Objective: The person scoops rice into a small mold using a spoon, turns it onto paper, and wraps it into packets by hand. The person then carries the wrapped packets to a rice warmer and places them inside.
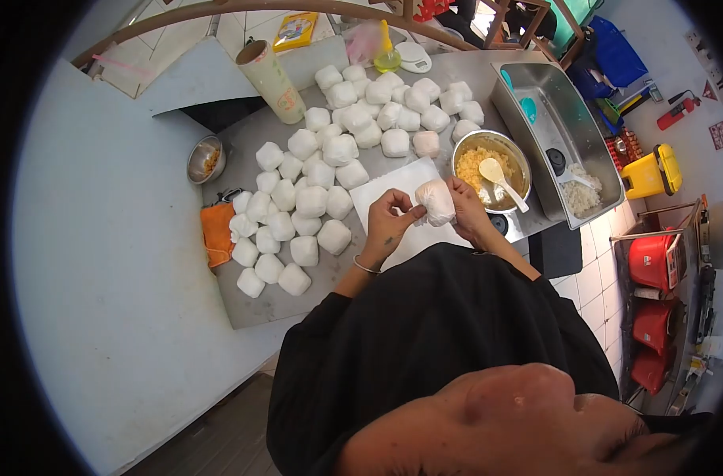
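Between my hands, above a stack of white paper sheets [377, 193], is a rounded paper-wrapped packet [435, 202]. My left hand [389, 222] pinches its left side with thumb and fingers. On the other side, my right hand [468, 210] has its fingers closed against the packet; some of them are hidden behind it. Just right of the paper stands a steel bowl [523, 153] of yellow rice [474, 163], with a cream rice paddle [500, 178] lying in it. Many similar white wrapped packets [318, 174] are piled on the steel table to the left and beyond.
A deep steel pan [563, 103] at right holds white rice [581, 194] and turquoise utensils. At left are a small metal bowl [207, 159] and an orange cloth [217, 234]. A tall paper-covered cylinder [271, 82], a yellow-topped bottle [387, 57] and a white scale [414, 57] stand at the back.
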Tool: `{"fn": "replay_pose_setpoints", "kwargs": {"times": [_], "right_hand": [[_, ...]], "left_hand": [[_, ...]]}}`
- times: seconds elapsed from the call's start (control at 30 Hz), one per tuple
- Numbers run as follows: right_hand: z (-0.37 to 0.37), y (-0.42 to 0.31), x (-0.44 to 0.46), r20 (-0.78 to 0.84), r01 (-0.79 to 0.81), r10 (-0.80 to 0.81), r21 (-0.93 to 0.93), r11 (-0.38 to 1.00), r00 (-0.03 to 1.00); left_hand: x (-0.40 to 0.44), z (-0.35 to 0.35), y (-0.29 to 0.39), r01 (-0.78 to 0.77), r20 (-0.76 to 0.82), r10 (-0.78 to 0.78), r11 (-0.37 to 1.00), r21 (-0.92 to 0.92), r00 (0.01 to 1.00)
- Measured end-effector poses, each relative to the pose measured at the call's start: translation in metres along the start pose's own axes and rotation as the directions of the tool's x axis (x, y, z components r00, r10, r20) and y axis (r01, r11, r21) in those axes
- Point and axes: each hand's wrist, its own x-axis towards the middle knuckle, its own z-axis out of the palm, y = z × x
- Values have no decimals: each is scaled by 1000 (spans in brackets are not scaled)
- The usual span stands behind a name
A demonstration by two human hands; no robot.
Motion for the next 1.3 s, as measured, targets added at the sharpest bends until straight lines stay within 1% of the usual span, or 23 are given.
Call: {"fn": "replay_pose_setpoints", "kwargs": {"times": [0.07, 0.1, 0.13, 0.17, 0.2, 0.23, 0.27, 0.3, 0.4, 0.43, 0.53, 0.63, 0.67, 0.73, 0.77, 0.8, 0.87, 0.93, 0.97, 1.07, 1.17, 1.27, 1.3], "right_hand": [[-14, -4, -4, -144, 70, -118, -301, 951, 983], [-15, -11, -7, -195, 86, -192, -450, 889, 962], [-16, -18, -9, -209, 123, -309, -612, 782, 928], [-14, -23, -15, -200, 140, -425, -752, 644, 883], [-13, -26, -18, -166, 139, -537, -865, 482, 827], [-11, -29, -20, -165, 151, -546, -860, 487, 821], [-6, -31, -25, -153, 146, -552, -876, 460, 820], [-4, -30, -28, -127, 152, -536, -882, 446, 835], [-18, -40, -29, -16, 191, -481, -906, 378, 876], [-23, -42, -29, 23, 209, -460, -910, 358, 888], [-42, -59, -33, 16, 148, -243, -832, 535, 970], [-58, -67, -33, -29, 55, -100, -675, 736, 995], [-62, -74, -34, -69, -11, -40, -609, 793, 997], [-72, -86, -31, -84, -25, -30, -584, 812, 996], [-79, -89, -29, -88, -30, -16, -500, 866, 996], [-83, -92, -28, -92, -33, -6, -414, 910, 996], [-86, -108, -27, -83, -49, 18, -392, 919, 996], [-100, -117, -22, -41, -48, 36, -342, 938, 999], [-105, -121, -21, -37, -55, 45, -342, 938, 998], [-125, -129, -17, -41, -75, 64, -382, 921, 997], [-131, -142, -19, -86, -98, 68, -413, 905, 994], [-145, -129, -14, 4, 20, -19, -306, 952, 1000], [-150, -123, -13, 2, 19, -19, -291, 956, 1000]], "left_hand": [[-8, 8, 7, 28, -30, -25, 993, 113, 999], [-9, 11, 5, 154, 9, -154, 986, -59, 988], [-7, 12, -1, 274, 71, -265, 936, -222, 962], [-5, 15, -8, 391, 153, -360, 844, -368, 920], [-2, 22, -13, 416, 149, -388, 834, -362, 909], [0, 30, -20, 441, 147, -417, 824, -355, 897], [1, 39, -28, 471, 146, -449, 811, -346, 882], [4, 51, -28, 517, 122, -503, 818, -252, 855], [7, 76, -22, 631, -23, -653, 740, -234, 757], [10, 77, -26, 648, -2, -671, 718, -255, 742], [22, 84, -35, 592, 72, -615, 710, -380, 785], [34, 103, -46, 487, 140, -496, 691, -534, 857], [38, 109, -49, 465, 173, -456, 673, -575, 873], [49, 120, -50, 440, 236, -382, 645, -625, 894], [55, 127, -35, 427, 254, -345, 666, -612, 903], [61, 132, -39, 440, 256, -361, 661, -608, 897], [71, 138, -38, 501, 346, -363, 629, -594, 865], [78, 150, -32, 510, 322, -396, 630, -586, 860], [80, 157, -29, 519, 314, -415, 628, -581, 854], [90, 168, -22, 580, 312, -489, 657, -482, 814], [94, 182, -22, 603, 359, -494, 541, -586, 792], [95, 184, -41, 584, 410, -441, 399, -707, 798], [95, 188, -39, 591, 450, -405, 359, -722, 796]]}}
